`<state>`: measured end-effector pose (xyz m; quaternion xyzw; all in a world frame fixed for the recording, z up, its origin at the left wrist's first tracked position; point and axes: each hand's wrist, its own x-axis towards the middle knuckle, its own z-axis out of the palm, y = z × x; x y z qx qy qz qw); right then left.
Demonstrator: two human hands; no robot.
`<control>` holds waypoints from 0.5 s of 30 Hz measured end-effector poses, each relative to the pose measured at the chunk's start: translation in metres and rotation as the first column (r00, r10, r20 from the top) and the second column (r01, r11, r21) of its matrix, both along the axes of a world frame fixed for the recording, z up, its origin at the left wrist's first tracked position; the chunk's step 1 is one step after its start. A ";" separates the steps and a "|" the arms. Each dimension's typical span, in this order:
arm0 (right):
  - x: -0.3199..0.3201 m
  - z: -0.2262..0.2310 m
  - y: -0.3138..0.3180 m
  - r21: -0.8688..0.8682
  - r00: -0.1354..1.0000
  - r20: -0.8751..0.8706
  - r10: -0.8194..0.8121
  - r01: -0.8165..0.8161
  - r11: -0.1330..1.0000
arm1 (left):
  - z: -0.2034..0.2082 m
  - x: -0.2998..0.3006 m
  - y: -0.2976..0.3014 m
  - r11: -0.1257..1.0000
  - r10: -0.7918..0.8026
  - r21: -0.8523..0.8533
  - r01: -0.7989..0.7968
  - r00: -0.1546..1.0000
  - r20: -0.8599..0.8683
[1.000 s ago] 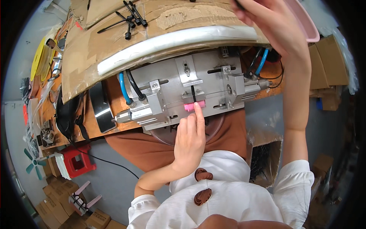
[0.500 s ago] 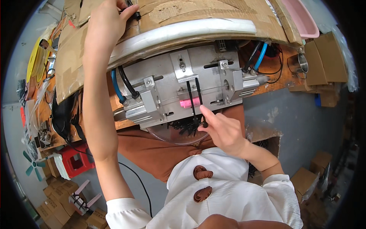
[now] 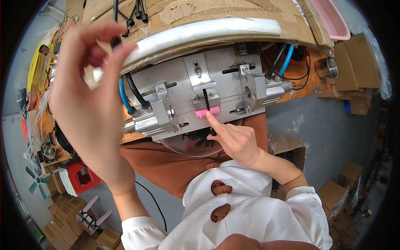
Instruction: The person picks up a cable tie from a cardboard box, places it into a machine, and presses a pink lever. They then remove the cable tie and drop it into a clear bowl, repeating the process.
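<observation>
Left hand (image 3: 85, 104) has pulled back off the cardboard toward the camera, pinching a black rod (image 3: 116, 41) by its head end. Right hand (image 3: 239, 143): index fingertip on a second rod (image 3: 206, 98), thumb by its near end; can't tell if gripped. Pink block (image 3: 216, 110) sits under that fingertip, metal fixture (image 3: 231, 88) around it. Beyond both hands: white strip (image 3: 208, 33), then loose rods (image 3: 144, 17) on cardboard (image 3: 233, 12).

One black rod (image 3: 115, 10) is being held by the left hand (image 3: 85, 104). Another rod (image 3: 206, 99) is being touched by the right hand (image 3: 238, 143).
</observation>
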<state>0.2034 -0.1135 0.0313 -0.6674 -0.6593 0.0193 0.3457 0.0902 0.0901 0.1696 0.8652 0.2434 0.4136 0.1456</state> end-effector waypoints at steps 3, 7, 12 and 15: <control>0.002 0.019 -0.001 -0.009 1.000 -0.015 0.019 -0.019 1.000 | -0.026 -0.015 -0.062 0.994 0.099 0.055 -0.095 0.993 -0.067; 0.018 0.035 -0.008 0.098 0.991 -0.097 -0.094 0.103 0.990 | -0.090 -0.028 -0.120 0.997 0.036 0.077 -0.011 0.940 -0.338; 0.029 0.058 -0.015 -0.014 0.968 -0.204 -0.144 0.144 0.989 | -0.121 -0.012 -0.138 1.000 0.013 0.000 -0.015 0.898 -0.441; 0.031 0.064 -0.015 0.012 0.955 -0.261 -0.139 0.148 0.989 | -0.124 -0.008 -0.135 0.999 0.025 0.031 -0.012 0.879 -0.475</control>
